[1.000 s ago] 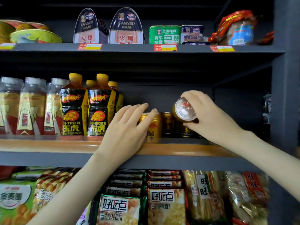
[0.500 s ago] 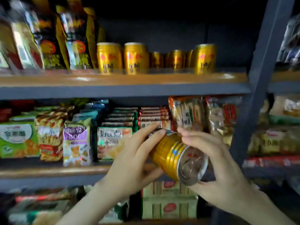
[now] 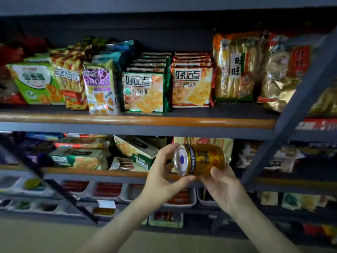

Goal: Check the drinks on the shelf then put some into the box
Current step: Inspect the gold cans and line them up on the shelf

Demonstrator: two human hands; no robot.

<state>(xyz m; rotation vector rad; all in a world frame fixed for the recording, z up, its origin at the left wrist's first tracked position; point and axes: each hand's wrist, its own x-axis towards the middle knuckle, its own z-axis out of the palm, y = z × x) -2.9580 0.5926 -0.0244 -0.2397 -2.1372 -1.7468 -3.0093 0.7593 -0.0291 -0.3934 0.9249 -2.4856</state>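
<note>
The person holds one gold can (image 3: 204,159) in front of the body, below the snack shelf (image 3: 138,122) and well away from any shelf board. The can lies on its side, and its silver end (image 3: 182,159) is turned toward the camera. The left hand (image 3: 164,172) grips the rim of this end, with the fingers curled over the top and the thumb under it. The right hand (image 3: 226,189) holds the other half of the can, with the thumb pressed on the gold wall; its other fingers are behind the can and cannot be seen.

This looks like the checking step. To do it well, the person should probably turn the can slowly between both hands, so that the printed end and the label come fully into the light. The metal wall is smooth, so one hand should grip firmly while the other changes its place. A drop could dent the can. The box is not in view, so the person must find it first and then lower the can in upright.
</note>
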